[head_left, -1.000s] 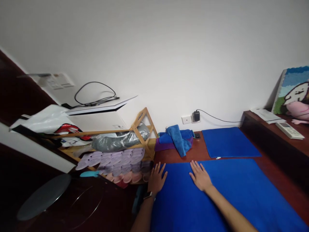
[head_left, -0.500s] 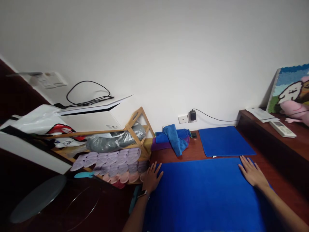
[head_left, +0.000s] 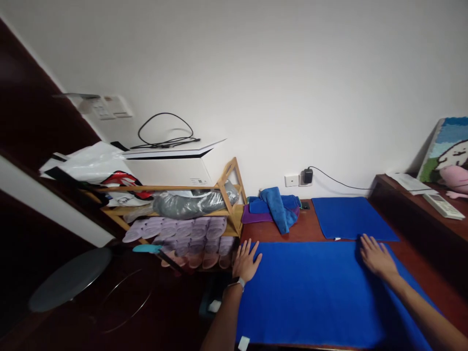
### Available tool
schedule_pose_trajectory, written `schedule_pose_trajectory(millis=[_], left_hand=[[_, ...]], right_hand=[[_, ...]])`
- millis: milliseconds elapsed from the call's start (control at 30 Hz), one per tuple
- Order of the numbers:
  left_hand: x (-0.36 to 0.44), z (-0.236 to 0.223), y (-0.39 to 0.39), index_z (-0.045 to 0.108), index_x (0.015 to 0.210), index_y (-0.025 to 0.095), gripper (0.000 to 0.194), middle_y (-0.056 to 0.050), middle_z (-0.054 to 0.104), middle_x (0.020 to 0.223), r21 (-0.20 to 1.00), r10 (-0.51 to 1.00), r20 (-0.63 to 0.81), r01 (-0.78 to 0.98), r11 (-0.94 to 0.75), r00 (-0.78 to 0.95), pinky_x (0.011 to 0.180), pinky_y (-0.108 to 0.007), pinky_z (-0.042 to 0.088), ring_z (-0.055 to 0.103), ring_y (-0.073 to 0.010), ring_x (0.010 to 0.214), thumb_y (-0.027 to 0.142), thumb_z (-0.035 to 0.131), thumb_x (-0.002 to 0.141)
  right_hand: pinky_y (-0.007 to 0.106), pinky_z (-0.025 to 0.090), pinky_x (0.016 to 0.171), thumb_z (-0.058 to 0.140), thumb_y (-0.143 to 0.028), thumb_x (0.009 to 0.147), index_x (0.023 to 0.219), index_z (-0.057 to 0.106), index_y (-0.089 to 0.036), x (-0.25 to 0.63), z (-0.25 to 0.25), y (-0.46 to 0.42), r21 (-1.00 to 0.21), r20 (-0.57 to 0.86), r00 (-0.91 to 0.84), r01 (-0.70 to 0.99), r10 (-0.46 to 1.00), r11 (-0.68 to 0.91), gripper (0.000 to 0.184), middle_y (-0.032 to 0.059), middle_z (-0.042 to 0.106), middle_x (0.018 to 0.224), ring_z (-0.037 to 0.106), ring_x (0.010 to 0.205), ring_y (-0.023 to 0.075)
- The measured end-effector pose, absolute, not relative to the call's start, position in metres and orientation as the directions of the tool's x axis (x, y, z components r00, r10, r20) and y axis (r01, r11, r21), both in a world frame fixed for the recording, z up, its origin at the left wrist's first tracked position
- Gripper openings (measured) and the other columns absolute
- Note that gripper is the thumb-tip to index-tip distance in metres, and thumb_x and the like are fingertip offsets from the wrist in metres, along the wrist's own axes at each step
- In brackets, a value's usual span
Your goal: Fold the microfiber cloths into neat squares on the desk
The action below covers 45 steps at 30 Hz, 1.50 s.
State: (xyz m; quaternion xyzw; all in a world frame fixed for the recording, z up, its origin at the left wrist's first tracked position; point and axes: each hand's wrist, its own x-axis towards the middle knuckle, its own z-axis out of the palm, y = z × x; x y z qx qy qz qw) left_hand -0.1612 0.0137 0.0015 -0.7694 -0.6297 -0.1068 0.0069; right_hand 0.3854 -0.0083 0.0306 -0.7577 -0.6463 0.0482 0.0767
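A large blue towel [head_left: 314,292] lies spread flat on the reddish-brown desk [head_left: 302,229]. My left hand [head_left: 246,261] rests at its far left corner, fingers apart, with a watch on the wrist. On the far right part of the towel lies my right hand [head_left: 378,256], palm down and fingers stretched. Beyond it is a smaller folded blue towel [head_left: 351,217], also flat. Behind my left hand sits a small pile of folded cloths, a purple cloth [head_left: 258,214] at the bottom and a crumpled blue cloth [head_left: 278,209] on top.
Left of the desk stands a wooden rack [head_left: 236,195] with several pairs of slippers [head_left: 193,229] and a white box [head_left: 168,170]. A round stool [head_left: 73,278] is at lower left. A charger [head_left: 308,175] is plugged into the wall; a remote control [head_left: 443,206] lies on the right ledge.
The view has swung left and shows more of the towel's near edge. My right hand has shifted slightly left on the towel; my left hand stays at the corner.
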Motion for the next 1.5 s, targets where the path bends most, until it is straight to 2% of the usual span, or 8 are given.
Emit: schedule_pose_trajectory(millis=[67, 200, 333, 667, 800, 1100, 1267, 1500], left_hand=[[-0.161, 0.002, 0.013, 0.040, 0.162, 0.035, 0.060, -0.006, 0.034, 0.172, 0.139, 0.968, 0.171, 0.968, -0.209, 0.184, 0.128, -0.055, 0.025, 0.031, -0.0309, 0.158, 0.059, 0.037, 0.107], [-0.162, -0.002, 0.013, 0.041, 0.161, 0.035, 0.060, -0.006, 0.035, 0.171, 0.142, 0.967, 0.183, 0.968, -0.207, 0.180, 0.128, -0.056, 0.026, 0.031, -0.0315, 0.158, 0.058, 0.038, 0.106], [-0.164, -0.007, 0.015, 0.040, 0.162, 0.034, 0.061, -0.007, 0.037, 0.170, 0.133, 0.959, 0.212, 0.967, -0.219, 0.188, 0.127, -0.055, 0.026, 0.033, -0.0303, 0.157, 0.059, 0.036, 0.106], [-0.166, -0.008, 0.020, 0.038, 0.163, 0.035, 0.062, -0.006, 0.035, 0.171, 0.118, 0.967, 0.187, 0.973, -0.196, 0.172, 0.128, -0.059, 0.022, 0.031, -0.0307, 0.158, 0.059, 0.036, 0.106], [-0.167, -0.007, 0.021, 0.038, 0.162, 0.035, 0.061, -0.007, 0.035, 0.171, 0.077, 0.973, 0.153, 0.980, -0.184, 0.171, 0.126, -0.060, 0.025, 0.032, -0.0306, 0.158, 0.058, 0.036, 0.106], [-0.170, 0.003, 0.025, 0.031, 0.165, 0.029, 0.067, -0.009, 0.034, 0.171, 0.021, 0.982, 0.077, 0.984, -0.174, 0.172, 0.126, -0.057, 0.025, 0.028, -0.0301, 0.159, 0.060, 0.033, 0.106], [-0.172, 0.001, 0.030, 0.032, 0.165, 0.028, 0.068, -0.009, 0.035, 0.171, -0.032, 0.986, 0.058, 0.987, -0.156, 0.158, 0.126, -0.055, 0.027, 0.028, -0.0296, 0.159, 0.060, 0.033, 0.105], [-0.173, 0.014, 0.028, 0.037, 0.163, 0.027, 0.063, -0.010, 0.042, 0.168, -0.096, 0.973, 0.131, 0.979, -0.180, 0.192, 0.125, -0.057, 0.028, 0.034, -0.0295, 0.157, 0.053, 0.031, 0.106]], right_hand=[[0.053, 0.016, 0.130, 0.015, -0.048, 0.098, 0.156, 0.043, 0.003, 0.309, 0.041, -0.002, -0.204, 0.077, 0.027, 0.979, 0.997, -0.010, 0.082, 0.0209, 0.036, 0.167, 0.027, 0.158, 0.0355], [0.048, 0.018, 0.131, 0.018, -0.052, 0.105, 0.164, 0.034, -0.011, 0.144, 0.039, -0.002, -0.319, 0.110, -0.270, 0.902, 0.957, 0.291, 0.073, 0.0106, 0.031, 0.170, 0.025, 0.160, 0.0265], [0.049, 0.019, 0.131, 0.019, -0.057, 0.106, 0.165, 0.033, -0.015, 0.081, 0.023, -0.008, -0.379, 0.048, -0.384, 0.847, 0.922, 0.373, 0.073, 0.0093, 0.030, 0.170, 0.025, 0.159, 0.0262], [0.052, 0.020, 0.129, 0.016, -0.053, 0.099, 0.165, 0.032, -0.015, 0.412, -0.033, -0.025, -0.179, -0.033, 0.196, 0.964, 0.980, -0.198, 0.078, 0.0094, 0.034, 0.171, 0.026, 0.159, 0.0266], [0.051, 0.023, 0.129, 0.017, -0.055, 0.094, 0.165, 0.032, -0.016, 0.501, -0.051, -0.031, -0.185, -0.035, 0.241, 0.952, 0.970, -0.243, 0.082, 0.0080, 0.034, 0.171, 0.026, 0.159, 0.0260], [0.046, 0.017, 0.131, 0.011, -0.061, 0.094, 0.167, 0.025, -0.016, 0.500, -0.046, -0.031, -0.205, -0.057, 0.242, 0.947, 0.969, -0.249, 0.088, 0.0048, 0.023, 0.175, 0.020, 0.161, 0.0234], [0.059, 0.036, 0.118, 0.018, -0.070, 0.094, 0.161, 0.041, -0.032, 0.511, -0.014, -0.021, -0.289, -0.117, 0.250, 0.917, 0.961, -0.274, 0.080, 0.0036, 0.039, 0.169, 0.042, 0.149, 0.0335], [0.052, 0.031, 0.121, 0.019, -0.064, 0.099, 0.155, 0.050, -0.031, 0.518, -0.011, -0.020, -0.397, 0.020, 0.225, 0.896, 0.974, -0.199, 0.072, 0.0029, 0.047, 0.164, 0.043, 0.146, 0.0305]])
